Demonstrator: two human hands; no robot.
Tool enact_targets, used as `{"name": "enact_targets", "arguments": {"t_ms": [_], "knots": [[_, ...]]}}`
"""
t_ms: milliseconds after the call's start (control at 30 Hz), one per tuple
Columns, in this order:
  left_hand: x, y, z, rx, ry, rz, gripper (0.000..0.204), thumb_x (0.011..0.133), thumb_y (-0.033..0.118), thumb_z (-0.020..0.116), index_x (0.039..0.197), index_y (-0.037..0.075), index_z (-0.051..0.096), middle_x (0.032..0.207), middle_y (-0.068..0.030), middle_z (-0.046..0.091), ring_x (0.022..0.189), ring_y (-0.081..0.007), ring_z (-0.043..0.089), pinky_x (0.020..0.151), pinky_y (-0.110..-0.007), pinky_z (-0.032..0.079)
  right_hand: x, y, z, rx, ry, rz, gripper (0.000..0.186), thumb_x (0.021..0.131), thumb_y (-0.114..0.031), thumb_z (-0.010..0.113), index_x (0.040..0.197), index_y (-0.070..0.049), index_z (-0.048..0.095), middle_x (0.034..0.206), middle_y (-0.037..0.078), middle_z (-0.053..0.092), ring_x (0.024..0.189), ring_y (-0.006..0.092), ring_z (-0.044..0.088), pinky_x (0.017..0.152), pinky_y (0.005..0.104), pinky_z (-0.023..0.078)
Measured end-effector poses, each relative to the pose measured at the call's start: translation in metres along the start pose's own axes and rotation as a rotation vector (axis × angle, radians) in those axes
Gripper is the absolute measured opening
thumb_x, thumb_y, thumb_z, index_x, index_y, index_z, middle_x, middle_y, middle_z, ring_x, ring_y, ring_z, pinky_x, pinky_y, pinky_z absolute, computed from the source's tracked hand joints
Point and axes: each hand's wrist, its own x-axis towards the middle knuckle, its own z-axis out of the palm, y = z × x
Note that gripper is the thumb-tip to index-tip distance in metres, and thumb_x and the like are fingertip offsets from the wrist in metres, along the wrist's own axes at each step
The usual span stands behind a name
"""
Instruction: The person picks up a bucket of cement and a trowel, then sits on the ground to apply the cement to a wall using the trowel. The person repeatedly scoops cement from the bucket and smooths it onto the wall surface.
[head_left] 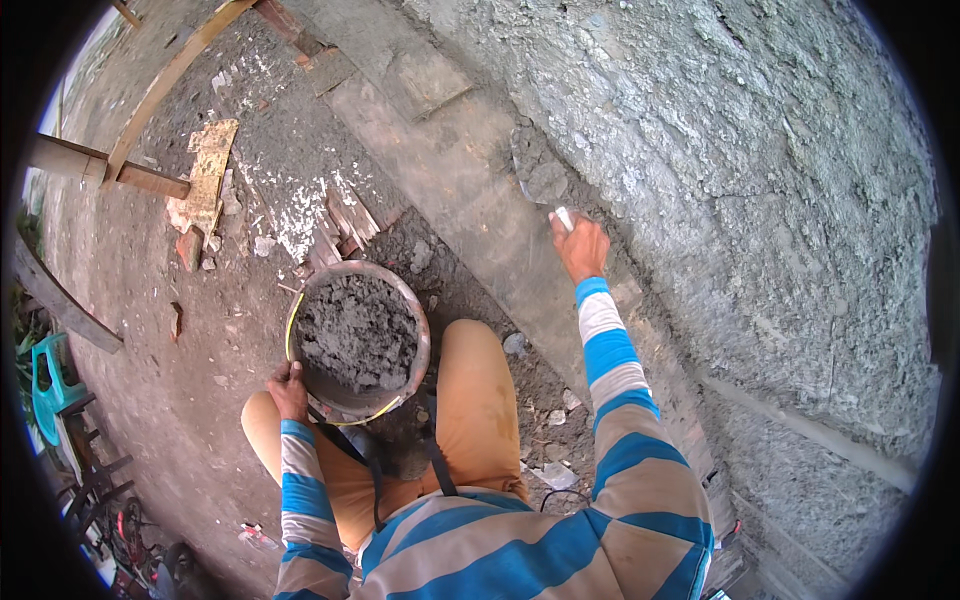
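Observation:
My right hand (582, 247) is closed round the pale handle of a trowel (564, 217). The trowel's blade lies by a heap of wet grey mortar (545, 172), where the plank-like ledge meets the rough wall; mortar covers part of the blade. My left hand (289, 391) grips the near left rim of a round bucket (421, 345), thumb over the edge. Inside the bucket is a load of crumbly grey mortar (358, 332). The bucket stands on the ground in front of my bent knees.
A rough cement-plastered wall (720, 160) rises on the right above a flat ledge (455, 200). Splintered wood (345, 215) and a yellowish board (211, 165) lie beyond the bucket. Wooden beams (150, 100) cross at upper left; a turquoise plastic chair (45, 400) is at far left.

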Motion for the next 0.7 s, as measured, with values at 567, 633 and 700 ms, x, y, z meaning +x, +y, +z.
{"name": "enact_targets", "arguments": {"t_ms": [567, 633, 700], "knots": [[-0.002, 0.007, -0.005, -0.056, -0.023, -0.03, 0.027, 0.092, 0.014, 0.066, 0.114, -0.001, 0.07, 0.087, -0.0065, 0.071, 0.081, -0.0138, 0.06, 0.075, -0.032, 0.05, -0.196, -0.183, -0.056, -0.053, -0.205, -0.686, 0.033, 0.086, -0.026, 0.069, 0.114, -0.008, 0.067, 0.094, 0.012, 0.062, 0.088, 0.0304, 0.062, 0.068, 0.0436, 0.047], [-0.005, 0.004, -0.01, -0.095, -0.038, -0.043, 0.027, 0.093, 0.015, 0.066, 0.115, 0.0, 0.071, 0.088, -0.008, 0.072, 0.082, -0.0146, 0.061, 0.076, -0.033, 0.05, -0.201, -0.194, -0.065, -0.101, -0.136, -0.706, 0.034, 0.087, -0.025, 0.067, 0.116, -0.008, 0.067, 0.098, 0.013, 0.062, 0.092, 0.0318, 0.062, 0.068, 0.0444, 0.047], [-0.006, -0.002, -0.011, -0.131, -0.046, -0.042, 0.027, 0.093, 0.017, 0.066, 0.115, 0.001, 0.071, 0.089, -0.0107, 0.073, 0.085, -0.0162, 0.064, 0.078, -0.034, 0.05, -0.204, -0.203, -0.076, -0.166, -0.122, -0.704, 0.035, 0.088, -0.023, 0.064, 0.119, -0.008, 0.065, 0.102, 0.013, 0.061, 0.096, 0.0312, 0.06, 0.071, 0.0449, 0.047]]}}
